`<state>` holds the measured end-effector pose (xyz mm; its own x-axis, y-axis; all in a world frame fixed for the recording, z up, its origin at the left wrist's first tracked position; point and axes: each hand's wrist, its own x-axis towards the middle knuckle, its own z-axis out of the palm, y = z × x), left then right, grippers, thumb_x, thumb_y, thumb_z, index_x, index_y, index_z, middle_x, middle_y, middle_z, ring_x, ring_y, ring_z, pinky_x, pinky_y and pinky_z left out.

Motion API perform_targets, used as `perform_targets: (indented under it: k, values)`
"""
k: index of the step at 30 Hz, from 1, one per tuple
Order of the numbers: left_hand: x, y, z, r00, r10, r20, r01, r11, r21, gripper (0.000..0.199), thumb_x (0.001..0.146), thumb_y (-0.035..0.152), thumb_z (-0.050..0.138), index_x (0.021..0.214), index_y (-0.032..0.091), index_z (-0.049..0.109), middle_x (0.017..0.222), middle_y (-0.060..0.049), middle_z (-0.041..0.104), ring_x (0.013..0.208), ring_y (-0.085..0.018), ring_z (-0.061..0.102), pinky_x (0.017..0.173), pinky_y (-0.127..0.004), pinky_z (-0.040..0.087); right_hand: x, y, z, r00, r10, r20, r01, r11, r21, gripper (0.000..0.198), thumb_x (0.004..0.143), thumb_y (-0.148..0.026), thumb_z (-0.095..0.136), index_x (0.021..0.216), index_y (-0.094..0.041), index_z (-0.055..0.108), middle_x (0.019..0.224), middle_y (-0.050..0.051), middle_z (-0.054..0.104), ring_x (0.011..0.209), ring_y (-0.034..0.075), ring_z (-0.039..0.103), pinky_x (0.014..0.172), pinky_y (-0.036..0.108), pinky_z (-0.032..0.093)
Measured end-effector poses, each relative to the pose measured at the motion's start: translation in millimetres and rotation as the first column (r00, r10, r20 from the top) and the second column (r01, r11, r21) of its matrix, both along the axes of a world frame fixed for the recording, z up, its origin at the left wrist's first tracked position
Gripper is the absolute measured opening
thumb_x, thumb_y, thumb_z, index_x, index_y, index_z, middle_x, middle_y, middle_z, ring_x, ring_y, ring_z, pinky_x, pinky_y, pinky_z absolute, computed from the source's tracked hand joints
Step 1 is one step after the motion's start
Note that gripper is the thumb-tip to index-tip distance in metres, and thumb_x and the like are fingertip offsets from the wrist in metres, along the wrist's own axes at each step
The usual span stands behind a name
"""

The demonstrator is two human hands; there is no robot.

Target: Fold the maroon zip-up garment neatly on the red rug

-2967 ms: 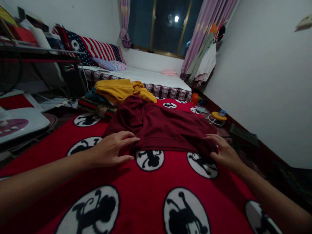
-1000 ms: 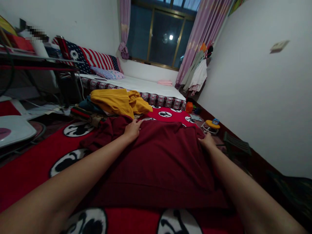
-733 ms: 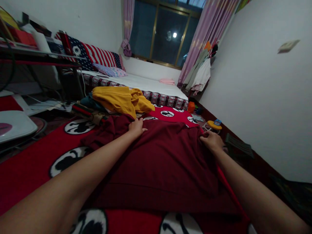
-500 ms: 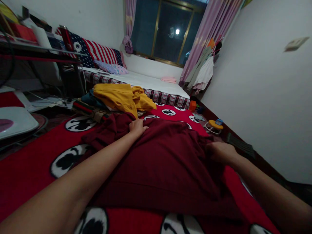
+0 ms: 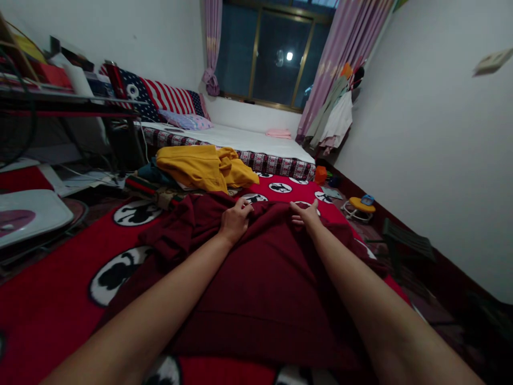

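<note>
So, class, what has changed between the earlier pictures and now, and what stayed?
The right hand released the maroon garment at its right side and, now open, moved leftward toward the left hand. The garment reaches nearer the camera than at first. The yellow clothing stayed put.

Dark window [image 5: 276,77] between purple curtains [image 5: 331,53]; white-topped bed [image 5: 240,137] below; pale walls [image 5: 425,133].

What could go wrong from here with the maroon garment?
1. Its bunched left side could crease: the maroon garment is rumpled beside the left hand.
2. Its right side lies near the red blanket's edge and might slip over.
3. Yellow clothing sits close to its far edge; a sideways pull might disturb it.
</note>
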<state>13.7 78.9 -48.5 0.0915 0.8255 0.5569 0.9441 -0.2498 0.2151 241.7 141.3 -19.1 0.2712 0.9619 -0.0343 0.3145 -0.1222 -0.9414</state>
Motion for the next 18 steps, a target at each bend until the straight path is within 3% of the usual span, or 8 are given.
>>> perform_targets:
  k: [3, 5, 8, 10, 11, 13, 16, 18]
  values:
    - [-2, -1, 2.8, 0.997, -0.017, 0.072, 0.014, 0.999, 0.036, 0.020, 0.085, 0.013, 0.052, 0.097, 0.023, 0.066, 0.113, -0.003, 0.060, 0.093, -0.019, 0.064, 0.077, -0.028, 0.052, -3, 6, -6, 0.998, 0.028, 0.062, -0.030, 0.999, 0.028, 0.075, 0.073, -0.031, 0.073, 0.138, -0.014, 0.041, 0.095, 0.011, 0.069, 0.071, 0.021, 0.067, 0.064, 0.039, 0.059]
    - [-5, 2, 9.8, 0.984, 0.019, 0.176, -0.031, 0.997, 0.068, 0.022, 0.083, 0.010, 0.051, 0.096, 0.021, 0.065, 0.112, -0.005, 0.060, 0.102, -0.020, 0.062, 0.087, -0.028, 0.052, 1, 10, -2, 0.996, 0.008, 0.089, -0.016, 0.997, 0.081, 0.056, 0.074, -0.028, 0.067, 0.127, -0.015, 0.052, 0.101, 0.011, 0.068, 0.084, 0.025, 0.067, 0.075, 0.043, 0.058]
    - [-4, 11, 23.3, 0.946, 0.100, 0.309, -0.129, 0.989, 0.076, 0.030, 0.086, 0.015, 0.052, 0.115, 0.015, 0.060, 0.131, -0.013, 0.051, 0.121, -0.023, 0.054, 0.103, -0.032, 0.045, 5, 15, 7, 0.979, -0.061, 0.197, -0.013, 0.936, 0.353, 0.059, 0.079, -0.027, 0.056, 0.136, -0.018, 0.044, 0.131, 0.013, 0.056, 0.114, 0.026, 0.058, 0.096, 0.040, 0.049]
    - [3, 17, 27.6, 0.942, 0.135, 0.309, -0.140, 0.990, -0.006, 0.055, 0.086, 0.029, 0.057, 0.136, 0.009, 0.046, 0.151, -0.020, 0.028, 0.135, -0.031, 0.040, 0.110, -0.038, 0.038, 3, 15, 8, 0.937, -0.065, 0.344, -0.111, 0.876, 0.469, 0.073, 0.080, -0.028, 0.054, 0.147, -0.018, 0.027, 0.150, 0.014, 0.037, 0.131, 0.025, 0.044, 0.104, 0.039, 0.042]
    - [7, 19, 27.1, 0.950, 0.145, 0.278, -0.130, 0.989, -0.073, 0.068, 0.085, 0.036, 0.060, 0.143, 0.009, 0.037, 0.157, -0.021, 0.014, 0.140, -0.035, 0.032, 0.112, -0.043, 0.036, 2, 13, 5, 0.898, -0.049, 0.438, -0.172, 0.876, 0.451, 0.078, 0.082, -0.030, 0.054, 0.151, -0.018, 0.019, 0.155, 0.015, 0.028, 0.138, 0.026, 0.036, 0.107, 0.040, 0.039]
    - [15, 20, 20.5, 0.976, 0.137, 0.171, -0.097, 0.969, -0.226, 0.077, 0.084, 0.049, 0.058, 0.148, 0.016, 0.032, 0.161, -0.016, -0.006, 0.143, -0.042, 0.022, 0.112, -0.054, 0.032, -2, 9, -6, 0.779, 0.044, 0.626, -0.259, 0.931, 0.256, 0.078, 0.087, -0.039, 0.050, 0.153, -0.019, 0.015, 0.160, 0.014, 0.017, 0.146, 0.027, 0.020, 0.111, 0.046, 0.031]
    - [21, 19, 3.4, 0.995, 0.100, 0.019, -0.084, 0.910, -0.406, 0.067, 0.087, 0.061, 0.044, 0.146, 0.030, 0.039, 0.163, -0.005, 0.000, 0.143, -0.045, 0.019, 0.110, -0.064, 0.026, -4, 1, -26, 0.534, 0.241, 0.810, -0.287, 0.953, -0.094, 0.068, 0.093, -0.056, 0.037, 0.152, -0.025, 0.026, 0.161, 0.009, 0.018, 0.148, 0.032, 0.008, 0.114, 0.059, 0.016]
    - [20, 18, -5.5, 0.995, 0.096, -0.029, -0.099, 0.884, -0.457, 0.065, 0.089, 0.065, 0.035, 0.146, 0.034, 0.039, 0.163, -0.003, 0.010, 0.144, -0.043, 0.018, 0.112, -0.065, 0.020, -4, -2, -35, 0.424, 0.290, 0.858, -0.270, 0.945, -0.186, 0.068, 0.093, -0.063, 0.028, 0.151, -0.029, 0.028, 0.161, 0.005, 0.017, 0.148, 0.032, 0.008, 0.114, 0.062, 0.011]
